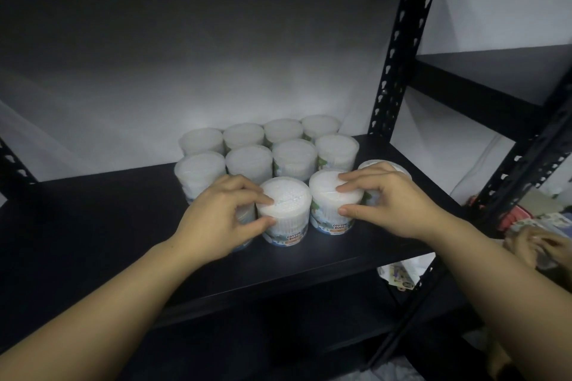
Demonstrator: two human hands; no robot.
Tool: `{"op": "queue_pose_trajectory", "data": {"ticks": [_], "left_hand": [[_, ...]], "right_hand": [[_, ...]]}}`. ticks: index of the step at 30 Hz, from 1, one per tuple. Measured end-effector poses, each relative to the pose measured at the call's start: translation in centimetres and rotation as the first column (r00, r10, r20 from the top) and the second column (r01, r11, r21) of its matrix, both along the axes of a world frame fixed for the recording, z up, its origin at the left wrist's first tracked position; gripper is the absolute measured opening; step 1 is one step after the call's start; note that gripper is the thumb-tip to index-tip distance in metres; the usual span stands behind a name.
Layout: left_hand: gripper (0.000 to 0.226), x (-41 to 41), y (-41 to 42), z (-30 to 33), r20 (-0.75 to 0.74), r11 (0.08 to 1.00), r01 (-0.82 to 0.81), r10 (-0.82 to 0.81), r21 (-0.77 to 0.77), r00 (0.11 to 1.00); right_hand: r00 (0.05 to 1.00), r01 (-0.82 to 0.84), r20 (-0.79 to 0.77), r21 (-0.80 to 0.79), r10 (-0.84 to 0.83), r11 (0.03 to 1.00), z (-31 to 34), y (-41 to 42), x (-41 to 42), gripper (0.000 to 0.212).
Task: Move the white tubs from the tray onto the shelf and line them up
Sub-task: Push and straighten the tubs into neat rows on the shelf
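Observation:
Several white tubs of cotton buds stand in rows on the black shelf (108,226). Two full rows (250,161) sit at the back. In the front row, my left hand (216,219) grips one tub (286,210) with thumb and fingers curled round its lid; another tub is partly hidden under this hand. My right hand (387,198) grips the neighbouring front tub (332,195), thumb on its side and fingers on its lid. One more tub (383,165) peeks out behind my right hand. No tray is in view.
A black perforated upright (399,62) stands at the shelf's right end, with another shelf unit (495,80) beyond it. Another person's hands (538,246) hold something at the right edge, near coloured packets (523,219). A lower shelf lies below in shadow.

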State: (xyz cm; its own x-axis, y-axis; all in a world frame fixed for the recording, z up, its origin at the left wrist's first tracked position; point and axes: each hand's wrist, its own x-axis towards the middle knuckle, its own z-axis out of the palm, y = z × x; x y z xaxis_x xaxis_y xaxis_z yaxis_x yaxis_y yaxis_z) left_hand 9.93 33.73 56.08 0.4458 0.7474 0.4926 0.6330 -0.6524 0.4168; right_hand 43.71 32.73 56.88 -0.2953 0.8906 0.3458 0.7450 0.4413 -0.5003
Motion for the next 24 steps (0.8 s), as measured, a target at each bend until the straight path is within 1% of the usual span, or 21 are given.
{"op": "queue_pose_trajectory", "data": {"ticks": [4, 11, 14, 17, 20, 22, 24], "left_hand": [[0.041, 2.0, 0.1, -0.3, 0.013, 1.0, 0.026, -0.026, -0.007, 1.0], [0.041, 5.8, 0.3, -0.3, 0.007, 1.0, 0.022, -0.022, 0.007, 1.0], [0.037, 7.1, 0.1, -0.3, -0.001, 1.0, 0.012, -0.012, 0.014, 1.0], [0.04, 7.7, -0.1, -0.1, -0.008, 1.0, 0.0, 0.0, 0.002, 1.0], [0.043, 7.8, -0.2, 0.5, -0.004, 0.999, 0.033, -0.033, -0.034, 0.999], [0.039, 7.4, -0.2, 1.5, 0.021, 0.998, 0.042, -0.041, -0.05, 0.999], [0.033, 6.7, 0.1, 2.7, 0.057, 0.999, 0.021, -0.018, -0.047, 0.998]], "right_hand": [[1.0, 0.018, 0.007, -0.022, -0.018, 1.0, 0.1, -0.8, 2.1, 0.043], [0.998, 0.057, 0.01, -0.025, -0.057, 0.998, 0.6, -1.4, 5.5, 0.042], [0.998, 0.063, 0.008, -0.042, -0.063, 0.997, 0.7, -1.6, 6.6, 0.048], [0.999, 0.05, 0.011, -0.061, -0.05, 0.997, 0.8, -1.6, 7.3, 0.053], [0.999, 0.044, 0.018, -0.069, -0.043, 0.997, 1.5, -1.3, 7.4, 0.056], [0.999, 0.05, 0.009, -0.039, -0.049, 0.998, 2.5, -0.6, 6.7, 0.052], [1.0, 0.02, 0.005, -0.019, -0.02, 1.0, 3.6, 0.5, 5.4, 0.045]]}}
